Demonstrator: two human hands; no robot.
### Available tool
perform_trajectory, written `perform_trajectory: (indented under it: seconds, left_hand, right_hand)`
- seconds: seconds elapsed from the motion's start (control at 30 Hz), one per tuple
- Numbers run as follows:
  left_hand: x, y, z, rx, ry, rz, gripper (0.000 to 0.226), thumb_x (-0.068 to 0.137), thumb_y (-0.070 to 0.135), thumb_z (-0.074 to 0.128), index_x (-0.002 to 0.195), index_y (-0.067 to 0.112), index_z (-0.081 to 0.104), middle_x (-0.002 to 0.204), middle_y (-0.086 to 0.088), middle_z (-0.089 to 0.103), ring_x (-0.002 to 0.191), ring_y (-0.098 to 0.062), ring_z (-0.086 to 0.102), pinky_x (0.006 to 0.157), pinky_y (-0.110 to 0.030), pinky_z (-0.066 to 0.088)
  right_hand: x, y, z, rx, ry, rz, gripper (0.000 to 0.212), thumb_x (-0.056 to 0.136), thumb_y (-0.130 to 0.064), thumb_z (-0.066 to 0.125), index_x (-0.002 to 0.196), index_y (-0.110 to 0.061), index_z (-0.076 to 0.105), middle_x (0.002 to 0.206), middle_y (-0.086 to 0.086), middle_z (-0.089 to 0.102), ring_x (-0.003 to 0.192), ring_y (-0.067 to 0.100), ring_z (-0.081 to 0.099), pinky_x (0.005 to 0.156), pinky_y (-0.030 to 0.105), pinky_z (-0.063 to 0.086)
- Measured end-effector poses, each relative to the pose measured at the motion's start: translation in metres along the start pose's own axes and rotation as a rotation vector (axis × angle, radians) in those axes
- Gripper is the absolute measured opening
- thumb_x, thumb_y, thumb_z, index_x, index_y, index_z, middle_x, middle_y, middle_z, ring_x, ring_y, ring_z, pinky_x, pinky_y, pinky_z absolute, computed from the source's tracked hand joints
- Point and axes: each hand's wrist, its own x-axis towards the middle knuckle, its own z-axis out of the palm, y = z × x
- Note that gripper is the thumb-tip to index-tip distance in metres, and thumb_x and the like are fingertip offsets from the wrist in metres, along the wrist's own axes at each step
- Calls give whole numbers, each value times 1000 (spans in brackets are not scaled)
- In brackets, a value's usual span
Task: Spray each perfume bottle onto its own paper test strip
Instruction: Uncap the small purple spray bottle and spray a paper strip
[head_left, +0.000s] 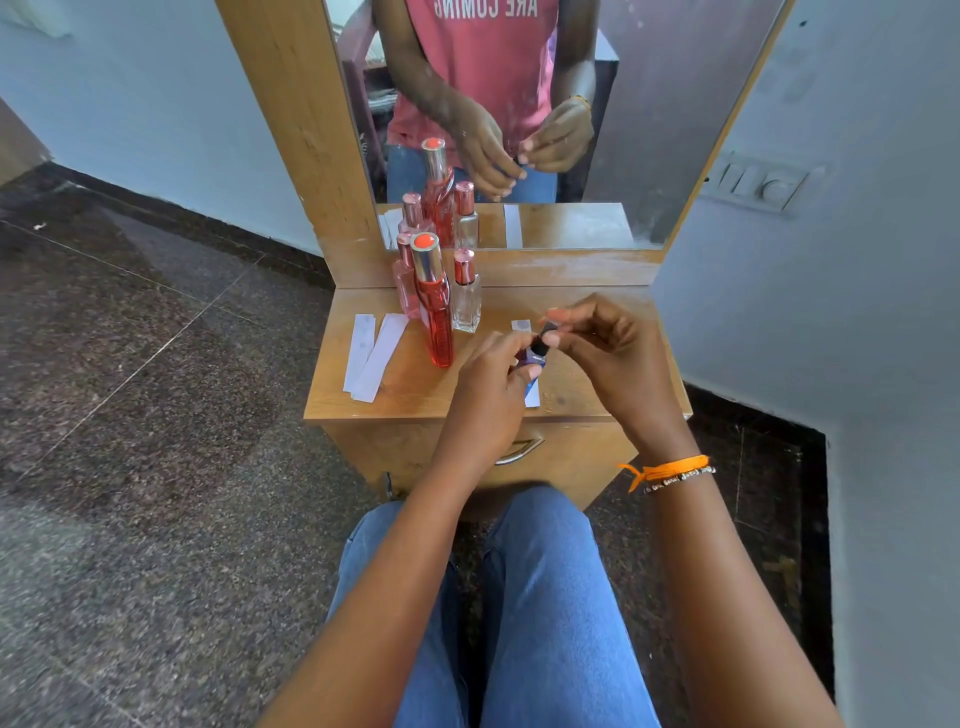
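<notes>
Small blue bottle (534, 359) sits at the near-right of the table (405, 387), above a paper strip (532, 397): left hand (491, 387) wraps its body, right hand (597, 338) pinches the dark cap (545, 338) between thumb and fingertips. Looks light, rigid, probably glass, so slick and breakable; best held low round the body, cap taken by its sides. Three capped bottles (439, 306) stand far-left, two strips (371, 356) beside them.

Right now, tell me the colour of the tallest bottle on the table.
Red, with a shiny metallic cap, tallest bottle; head view.
</notes>
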Motion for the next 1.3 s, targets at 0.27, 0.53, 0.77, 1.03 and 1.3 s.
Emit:
perform_trajectory:
  seconds: [0.27, 0.53, 0.77, 1.03, 1.3]
  left_hand:
    - [-2, 8, -3, -348, 99, -166, 33, 86, 14, 62, 114, 29, 55, 97, 4, 67, 93, -15, 62, 77, -38, 52]
    - [-5, 11, -10, -589, 66, -270, 46, 81, 2, 66, 118, 25, 51, 89, 0, 69, 83, -18, 65, 68, -37, 55]
    - [-5, 11, -8, -627, 104, -271, 27, 80, 8, 69, 98, 26, 61, 94, 1, 71, 88, -15, 68, 74, -34, 56]
    - [7, 0, -1, -159, 130, -85, 32, 88, 3, 55, 116, 15, 64, 127, -1, 54, 117, -7, 49, 100, -22, 39]
    - [-13, -25, 16, 353, 40, 27, 34, 89, 1, 50, 120, 11, 62, 132, 0, 55, 123, -15, 48, 98, -23, 37]
  right_hand:
    - [-16, 3, 4, -104, -123, -37, 48, 87, -2, 63, 129, -21, 51, 109, 5, 62, 97, 19, 61, 87, 25, 53]
    - [-22, 9, 7, -75, -134, 16, 68, 76, 10, 69, 130, -25, 47, 107, 0, 60, 101, 16, 60, 84, 26, 54]
    - [-22, 5, 8, -103, -118, -23, 61, 82, 5, 66, 130, -28, 46, 112, -3, 59, 103, 12, 60, 84, 21, 53]
    - [6, 20, 6, -271, 89, -153, 57, 78, 6, 69, 125, -18, 47, 95, -16, 60, 85, 3, 64, 78, 25, 56]
    - [38, 36, 18, -339, 2, -133, 72, 83, 14, 49, 138, -30, 33, 96, 3, 60, 86, 6, 61, 79, 18, 52]
